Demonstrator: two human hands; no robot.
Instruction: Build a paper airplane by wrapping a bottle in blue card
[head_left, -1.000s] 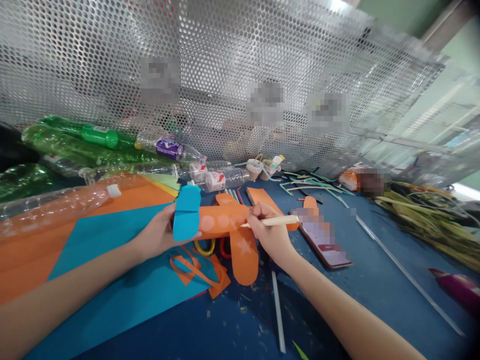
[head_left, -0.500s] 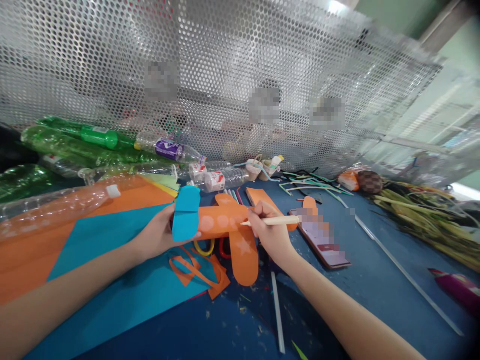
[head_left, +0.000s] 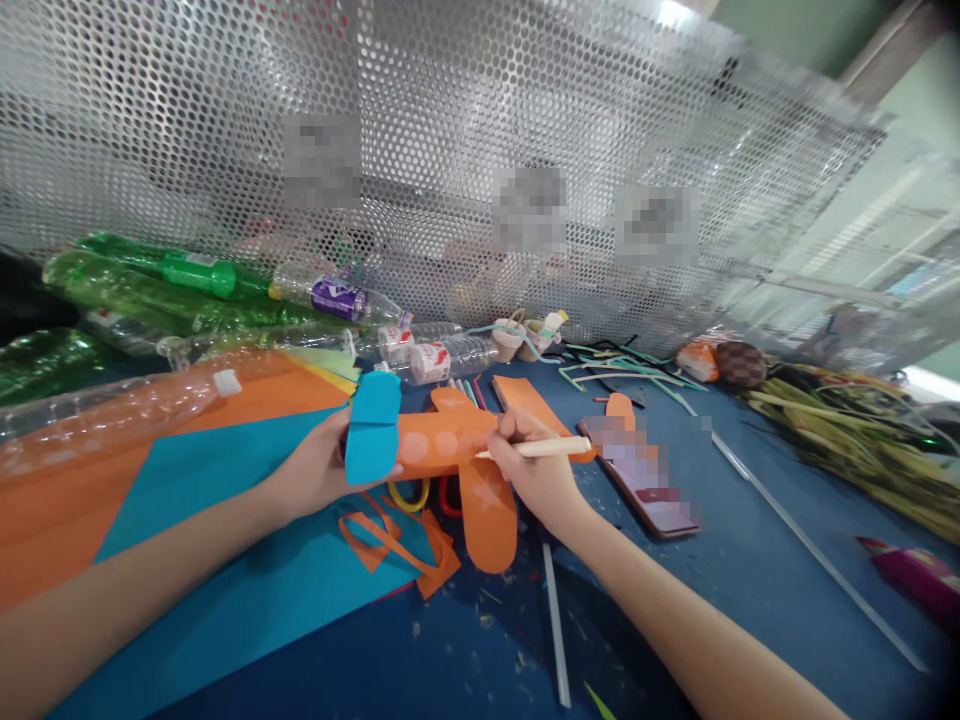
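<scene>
An orange paper airplane (head_left: pixel 429 440) with pale round spots lies across the middle, a star shape on its near wing (head_left: pixel 487 515). My left hand (head_left: pixel 319 465) grips its left end beside the blue paper tail (head_left: pixel 373 425); the fingertips are partly hidden behind it. My right hand (head_left: pixel 536 465) is closed round a cream pen (head_left: pixel 551 447), whose tip meets the orange body near the wing. Under the airplane show yellow (head_left: pixel 410 495) and red scissor-like handles.
Blue paper (head_left: pixel 247 590) and orange scraps (head_left: pixel 435 550) lie at the near left. Plastic bottles (head_left: pixel 225 290) line the back before a perforated metal screen (head_left: pixel 450 120). A phone (head_left: pixel 649 485), a clear stick (head_left: pixel 810 545) and dried leaves (head_left: pixel 862 440) are on the right.
My right hand has shifted the pen slightly to the left and down along the airplane's body. My left hand and the airplane have hardly moved.
</scene>
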